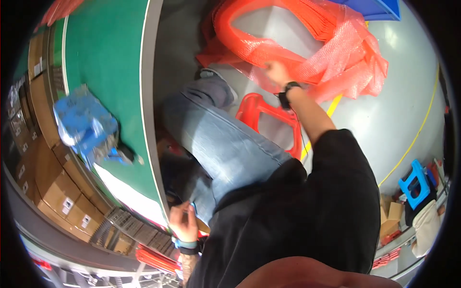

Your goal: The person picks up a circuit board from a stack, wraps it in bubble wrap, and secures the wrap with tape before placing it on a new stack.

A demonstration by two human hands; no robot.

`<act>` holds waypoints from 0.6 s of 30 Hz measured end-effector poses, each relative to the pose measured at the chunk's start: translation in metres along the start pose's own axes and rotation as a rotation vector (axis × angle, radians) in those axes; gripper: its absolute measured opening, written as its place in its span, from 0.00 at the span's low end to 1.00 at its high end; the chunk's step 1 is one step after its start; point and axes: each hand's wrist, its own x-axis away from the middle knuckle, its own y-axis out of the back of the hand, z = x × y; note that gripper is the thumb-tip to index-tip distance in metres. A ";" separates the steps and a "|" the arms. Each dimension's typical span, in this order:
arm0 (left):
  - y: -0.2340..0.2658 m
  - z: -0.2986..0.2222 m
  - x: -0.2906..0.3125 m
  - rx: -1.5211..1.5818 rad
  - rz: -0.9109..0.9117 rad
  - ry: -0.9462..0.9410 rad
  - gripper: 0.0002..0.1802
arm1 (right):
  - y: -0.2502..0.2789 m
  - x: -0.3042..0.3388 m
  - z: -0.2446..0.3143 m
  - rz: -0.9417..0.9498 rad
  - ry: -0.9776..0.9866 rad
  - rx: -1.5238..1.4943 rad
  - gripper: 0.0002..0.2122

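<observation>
My right hand (277, 74), with a black band at the wrist, reaches out to a loose heap of red bubble wrap (353, 57) on the floor. It lies over the near edge of the wrap; its fingers are smeared by motion, so their grip does not show. My left hand (183, 224) is low beside the table edge, thumb and fingers curled together. A small bluish bit shows at its fingertips, too little to name. Below my right forearm stands a red plastic stool (296, 132), next to my bent leg in jeans.
On my left runs a green-topped table (108, 43) with a pale edge, bearing a blue plastic-wrapped bundle (86, 122). Cardboard boxes (62, 192) line its far side. A blue bin (379, 7) sits beyond the wrap. Right, a blue stool (415, 184) stands past a yellow floor line.
</observation>
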 end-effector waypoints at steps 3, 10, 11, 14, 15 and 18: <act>0.003 0.016 0.002 0.043 0.134 0.068 0.07 | -0.117 -0.078 0.045 0.204 0.113 -0.121 0.21; -0.010 0.056 0.017 0.275 0.386 0.463 0.13 | -0.146 -0.230 0.046 -0.130 -0.271 0.210 0.19; -0.007 0.058 0.012 0.268 0.402 0.469 0.13 | -0.145 -0.237 0.036 -0.123 -0.288 0.212 0.19; -0.004 0.039 0.009 0.270 0.361 0.580 0.16 | -0.136 -0.228 0.071 -0.058 -0.161 0.144 0.16; -0.006 0.038 0.008 0.274 0.364 0.583 0.16 | -0.124 -0.210 0.077 -0.161 -0.036 0.094 0.14; -0.006 0.044 0.018 0.306 0.411 0.493 0.17 | -0.058 -0.155 0.130 -0.349 0.135 -0.142 0.10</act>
